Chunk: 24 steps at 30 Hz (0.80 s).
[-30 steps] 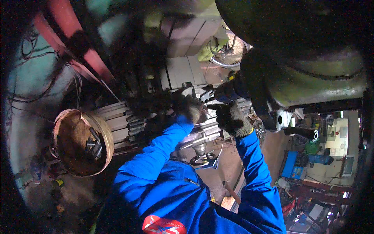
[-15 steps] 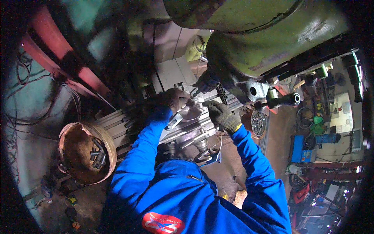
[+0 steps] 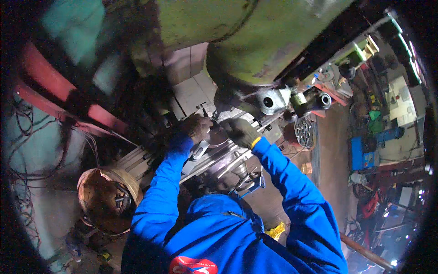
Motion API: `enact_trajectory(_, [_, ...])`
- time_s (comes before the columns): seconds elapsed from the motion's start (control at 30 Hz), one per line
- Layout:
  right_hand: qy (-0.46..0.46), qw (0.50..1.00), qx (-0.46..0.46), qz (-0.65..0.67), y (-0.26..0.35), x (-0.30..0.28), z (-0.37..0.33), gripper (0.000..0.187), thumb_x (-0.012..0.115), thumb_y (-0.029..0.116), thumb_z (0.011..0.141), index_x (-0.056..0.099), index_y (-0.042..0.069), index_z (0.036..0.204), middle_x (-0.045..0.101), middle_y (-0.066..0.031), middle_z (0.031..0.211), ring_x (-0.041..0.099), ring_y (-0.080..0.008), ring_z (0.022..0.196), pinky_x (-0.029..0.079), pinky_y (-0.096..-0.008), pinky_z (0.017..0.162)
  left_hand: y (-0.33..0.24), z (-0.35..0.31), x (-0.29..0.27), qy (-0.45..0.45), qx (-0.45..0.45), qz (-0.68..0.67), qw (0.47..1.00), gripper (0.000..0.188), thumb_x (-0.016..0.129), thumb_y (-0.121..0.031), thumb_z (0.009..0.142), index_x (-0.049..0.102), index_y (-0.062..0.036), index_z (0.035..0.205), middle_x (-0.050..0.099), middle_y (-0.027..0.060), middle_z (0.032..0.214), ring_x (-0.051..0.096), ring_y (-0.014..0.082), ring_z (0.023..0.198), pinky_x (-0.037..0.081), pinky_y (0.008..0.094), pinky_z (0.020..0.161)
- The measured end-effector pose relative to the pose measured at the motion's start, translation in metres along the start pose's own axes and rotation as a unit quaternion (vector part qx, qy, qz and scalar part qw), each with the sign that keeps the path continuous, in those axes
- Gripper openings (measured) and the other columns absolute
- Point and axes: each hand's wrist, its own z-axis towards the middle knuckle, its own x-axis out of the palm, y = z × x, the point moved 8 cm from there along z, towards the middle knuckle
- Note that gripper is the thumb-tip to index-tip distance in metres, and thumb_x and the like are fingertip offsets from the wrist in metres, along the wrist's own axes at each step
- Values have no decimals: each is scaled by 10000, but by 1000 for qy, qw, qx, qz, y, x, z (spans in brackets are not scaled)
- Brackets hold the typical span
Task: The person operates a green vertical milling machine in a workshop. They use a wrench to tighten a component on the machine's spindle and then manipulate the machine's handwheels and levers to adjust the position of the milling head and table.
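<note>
My left hand (image 3: 198,128), in a dark glove, is curled at the left side of a round, dull metal piece (image 3: 218,137) on the slotted machine table (image 3: 210,160). My right hand (image 3: 245,133), in a grey-green glove with a yellow cuff, bends its fingers at the piece's upper right edge. Both hands look closed, but shadow hides the fingertips and what they grip. A flat steel clamp bar (image 3: 199,150) lies beside my left wrist. Just beyond the hands, an upright bolt (image 3: 204,109) stands on the table.
The large green machine head (image 3: 255,50) hangs close above and beyond my hands. A round basket (image 3: 132,182) with metal pieces inside stands at left. A container of small metal parts (image 3: 304,133) sits at right. A table handle (image 3: 241,170) juts toward me.
The view has shifted, so the machine head appears farther left and lower. My right hand has come closer to my left hand, farther over the round piece.
</note>
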Motion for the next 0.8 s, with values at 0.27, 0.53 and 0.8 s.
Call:
enact_trajectory(0.27, [-58,960,-21,274,-71,-16,-11,149,537,131,943,649,42,899,610,-135,872,581,-302,825,480,-411,756,25,-5,52,52,-297,-256,918,473,755,-315,818,662,-49,1198,706,135,984,663,294,961,545,380,874])
enact_trajectory(0.53, [-89,962,-204,160,-40,-52,-10,212,624,12,881,557,66,687,476,-82,674,429,-283,648,376,-387,630,57,4,78,-128,-182,-104,969,359,636,-343,921,626,-60,1142,697,112,806,666,286,710,517,387,637])
enact_trajectory(0.8, [-42,989,-126,62,-77,-25,43,116,631,46,865,591,60,757,523,-105,726,474,-302,689,408,-398,655,32,-14,80,-329,-55,535,776,533,516,-491,981,513,-184,1416,687,81,734,631,237,567,475,368,492])
